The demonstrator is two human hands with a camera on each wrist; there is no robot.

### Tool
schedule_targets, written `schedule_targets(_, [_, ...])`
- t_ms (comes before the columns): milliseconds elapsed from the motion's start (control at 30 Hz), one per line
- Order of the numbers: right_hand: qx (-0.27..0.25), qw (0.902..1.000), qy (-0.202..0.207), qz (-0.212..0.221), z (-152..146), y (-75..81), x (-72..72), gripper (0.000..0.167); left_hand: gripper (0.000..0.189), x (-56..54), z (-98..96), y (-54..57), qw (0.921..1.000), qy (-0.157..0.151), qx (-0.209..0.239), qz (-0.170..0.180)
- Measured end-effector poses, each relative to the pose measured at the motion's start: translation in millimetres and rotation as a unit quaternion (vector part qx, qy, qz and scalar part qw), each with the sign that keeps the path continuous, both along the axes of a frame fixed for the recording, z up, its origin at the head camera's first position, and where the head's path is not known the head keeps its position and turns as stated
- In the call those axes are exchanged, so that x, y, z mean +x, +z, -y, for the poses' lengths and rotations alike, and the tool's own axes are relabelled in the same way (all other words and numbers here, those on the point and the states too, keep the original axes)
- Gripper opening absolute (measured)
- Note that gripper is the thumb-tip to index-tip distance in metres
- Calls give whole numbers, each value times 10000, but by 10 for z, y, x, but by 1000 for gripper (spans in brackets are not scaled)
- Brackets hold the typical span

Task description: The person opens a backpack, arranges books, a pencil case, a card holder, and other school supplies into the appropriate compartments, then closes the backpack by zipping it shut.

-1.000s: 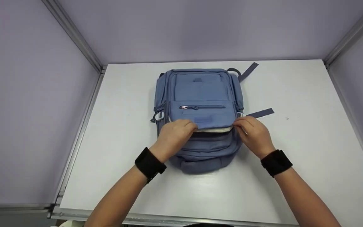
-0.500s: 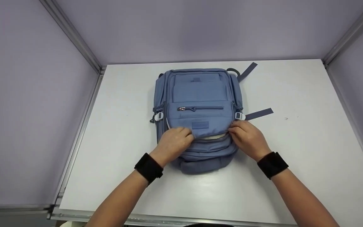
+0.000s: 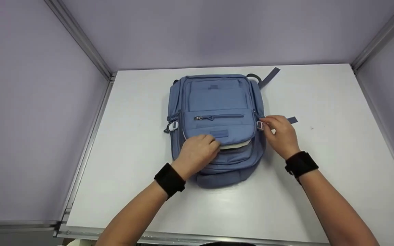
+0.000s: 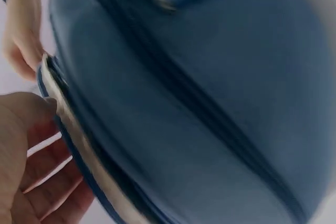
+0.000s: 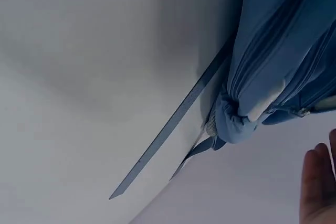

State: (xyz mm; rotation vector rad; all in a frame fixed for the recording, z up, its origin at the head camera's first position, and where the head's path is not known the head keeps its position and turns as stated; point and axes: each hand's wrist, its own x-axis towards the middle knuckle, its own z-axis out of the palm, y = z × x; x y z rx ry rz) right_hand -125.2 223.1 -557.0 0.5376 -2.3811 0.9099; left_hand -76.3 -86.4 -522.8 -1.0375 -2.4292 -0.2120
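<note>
A blue backpack [image 3: 218,99] lies on its back on the white table. Its front pocket hangs partly unzipped, showing a pale lining [image 3: 236,146] under the lower edge of the pocket's front panel. My left hand [image 3: 198,150] pinches that edge; in the left wrist view the thumb [image 4: 34,109] lies on one side of it, the fingers behind. My right hand [image 3: 281,135] is beside the bag's right side, fingertips near the white buckle [image 3: 260,125]. In the right wrist view its fingers [image 5: 317,179] look extended and apart from the fabric, and a zipper pull [image 5: 303,112] shows nearby.
Two loose straps stick out to the right, an upper strap [image 3: 270,78] and a lower strap [image 3: 292,120], partly behind my right hand. Another white buckle [image 3: 173,126] sits on the left side. Pale panels [image 3: 197,34] enclose the table [image 3: 132,136].
My right hand has left the pocket's edge and moved up and right, beside the buckle. My left hand has kept the panel edge, shifting slightly right after the panel dropped and rose a little.
</note>
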Motion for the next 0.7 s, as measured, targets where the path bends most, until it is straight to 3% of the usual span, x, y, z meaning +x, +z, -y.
schedule_targets(167, [288, 9940, -261, 1025, 7, 43, -312, 21, 11, -6, -343, 34, 9998, -115, -88, -95])
schedule_targets(333, [425, 9873, -266, 1506, 54, 58, -501, 24, 13, -42, -595, -3, 9978, -115, -596, -261])
schedule_targets(467, [433, 9867, -245, 1545, 84, 31, -554, 21, 19, -44, -642, -17, 9964, -62, -790, -298])
schedule_targets(700, [402, 9916, -405, 1158, 87, -3, -528, 15, 20, -61, -616, -72, 9948, -191, -784, -625])
